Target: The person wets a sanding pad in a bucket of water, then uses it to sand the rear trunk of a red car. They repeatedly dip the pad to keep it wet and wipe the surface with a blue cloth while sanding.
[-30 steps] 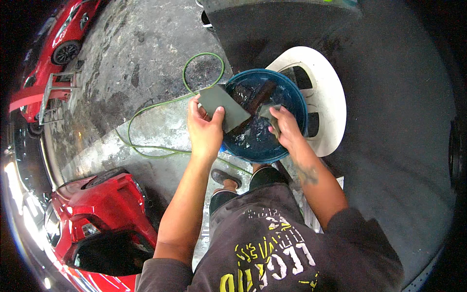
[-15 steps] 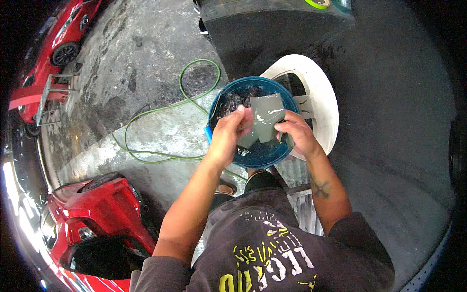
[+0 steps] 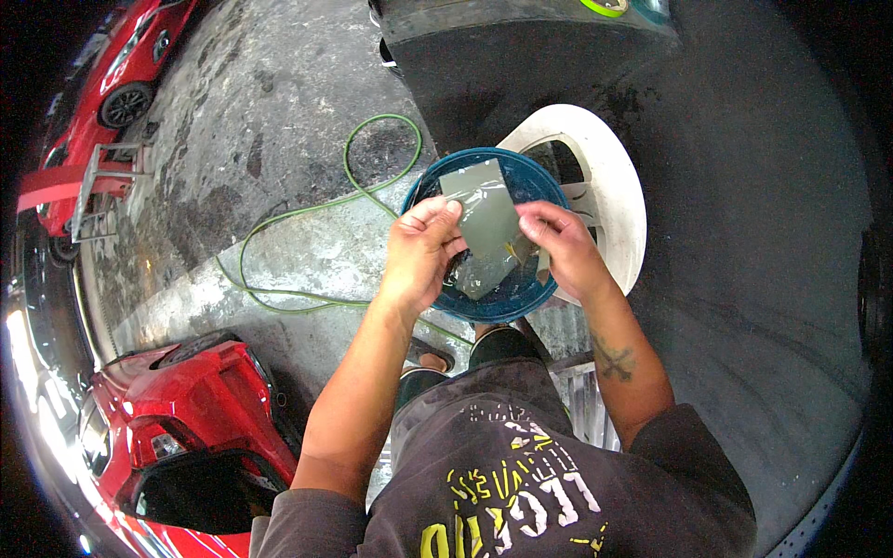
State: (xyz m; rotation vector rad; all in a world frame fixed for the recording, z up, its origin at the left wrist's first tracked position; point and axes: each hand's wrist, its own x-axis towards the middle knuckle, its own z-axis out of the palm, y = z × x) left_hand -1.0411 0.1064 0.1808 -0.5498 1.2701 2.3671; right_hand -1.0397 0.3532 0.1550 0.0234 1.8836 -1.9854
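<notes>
A wet grey-green sheet of sandpaper (image 3: 488, 219), glossy with water, is spread flat over the blue bucket (image 3: 535, 305). My left hand (image 3: 423, 246) pinches its left edge between thumb and fingers. At the right edge, my right hand (image 3: 563, 244) has its thumb and fingers closed together on the sheet, slightly blurred. A small yellow mark shows on the lower right part of the sandpaper. The sheet hides much of the bucket's inside, where dark water shows around it.
A white plastic chair (image 3: 621, 209) stands right behind the bucket. A green hose (image 3: 246, 256) loops over the stained concrete floor on the left. Red car parts (image 3: 200, 395) lie at the lower left, and a red car (image 3: 116, 70) stands farther off. A dark grey panel (image 3: 744, 279) fills the right side.
The sandpaper, folded or overlapping before, is now opened into one longer flat sheet. My left hand has shifted slightly left, and my right hand has moved a little up along the edge.
</notes>
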